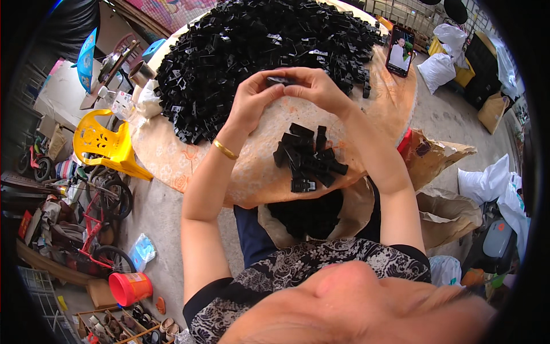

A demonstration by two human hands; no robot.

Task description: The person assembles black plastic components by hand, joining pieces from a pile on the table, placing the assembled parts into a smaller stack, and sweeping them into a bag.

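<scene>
Above the near side of a round table with an orange patterned cloth [217, 172], my left hand [256, 97] and my right hand [318, 89] meet at the fingertips. Pinched between them is a small black plastic piece [278, 81], mostly covered by my fingers, so its exact kind is hidden. Just beyond my hands spreads a big heap of similar black plastic pieces [229, 51]. Nearer to me, between my forearms, lies a small loose pile of black pieces [309, 155]. Below the table edge, an open paper sack [358, 209] at my lap holds more black pieces.
A phone [400, 53] stands at the table's right edge. Brown paper bags [444, 209] and white sacks [438, 71] are on the right. To the left are a yellow plastic chair [106, 143], a red bicycle [91, 229] and a red bucket [130, 288].
</scene>
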